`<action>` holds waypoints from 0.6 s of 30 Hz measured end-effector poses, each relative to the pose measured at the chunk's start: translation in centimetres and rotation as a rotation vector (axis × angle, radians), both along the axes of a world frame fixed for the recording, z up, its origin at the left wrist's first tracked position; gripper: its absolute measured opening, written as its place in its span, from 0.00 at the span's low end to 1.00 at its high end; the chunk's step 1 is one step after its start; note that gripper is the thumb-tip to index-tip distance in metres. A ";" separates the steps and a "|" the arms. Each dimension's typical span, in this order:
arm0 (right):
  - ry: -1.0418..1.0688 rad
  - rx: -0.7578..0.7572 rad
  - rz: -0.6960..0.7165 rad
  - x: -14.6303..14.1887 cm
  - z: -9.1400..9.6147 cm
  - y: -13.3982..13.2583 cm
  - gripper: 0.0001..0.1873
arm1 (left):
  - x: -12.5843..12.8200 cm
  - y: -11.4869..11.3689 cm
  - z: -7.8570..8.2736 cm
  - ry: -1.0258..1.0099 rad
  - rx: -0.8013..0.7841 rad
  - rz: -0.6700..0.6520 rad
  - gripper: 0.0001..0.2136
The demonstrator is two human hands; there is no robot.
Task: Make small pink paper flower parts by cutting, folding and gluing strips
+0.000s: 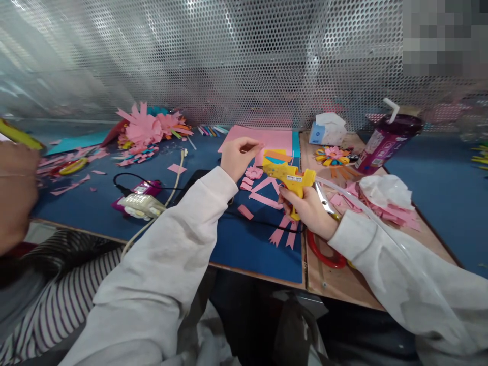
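My right hand [315, 211] is wrapped round the handle of a yellow hot glue gun [288, 175], its nozzle pointing left. A long clear glue stick [360, 203] sticks out of the gun's back and runs over my right sleeve. My left hand [239, 156] is closed in a pinch just beyond the nozzle; what its fingertips hold is too small to make out. Below the nozzle lie a pink paper flower [253, 173] and pink paper strips [267, 202]. Orange and blue paper pieces [277, 156] rest beside a pink sheet [276, 136].
Red-handled scissors [328, 256] lie by my right wrist. A tissue pack [328, 129] and a purple bottle [389, 142] with a straw stand at the back right. A power strip [143, 205] with cables sits left. Pink paper flowers [147, 127] are heaped behind. Another person's arm [15, 198] is far left.
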State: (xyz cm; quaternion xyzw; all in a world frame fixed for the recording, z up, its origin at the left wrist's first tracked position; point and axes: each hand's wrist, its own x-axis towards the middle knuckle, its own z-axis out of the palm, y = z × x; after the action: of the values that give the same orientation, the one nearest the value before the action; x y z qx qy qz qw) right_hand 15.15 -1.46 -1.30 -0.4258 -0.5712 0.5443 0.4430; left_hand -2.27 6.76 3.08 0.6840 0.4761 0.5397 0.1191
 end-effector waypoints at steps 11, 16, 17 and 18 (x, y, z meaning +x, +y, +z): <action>-0.074 0.049 -0.002 0.1 0.1 0.0 0.19 | 0.0 -0.2 0.0 0.027 0.000 0.001 0.02; -0.113 0.068 -0.001 0.1 0.1 0.0 0.20 | 0.0 -0.2 0.0 0.022 -0.001 0.016 0.02; -0.115 0.068 -0.001 0.1 0.1 0.0 0.20 | 0.0 -0.2 -0.1 0.020 0.003 0.019 0.02; -0.113 0.067 -0.001 0.1 0.1 0.0 0.20 | -0.1 -0.2 -0.1 0.018 0.009 0.019 0.02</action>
State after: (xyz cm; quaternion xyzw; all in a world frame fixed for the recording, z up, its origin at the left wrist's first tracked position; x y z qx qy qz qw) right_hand 15.25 -1.46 -1.21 -0.4412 -0.6128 0.4997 0.4244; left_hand -2.34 6.58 3.03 0.6849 0.4811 0.5367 0.1065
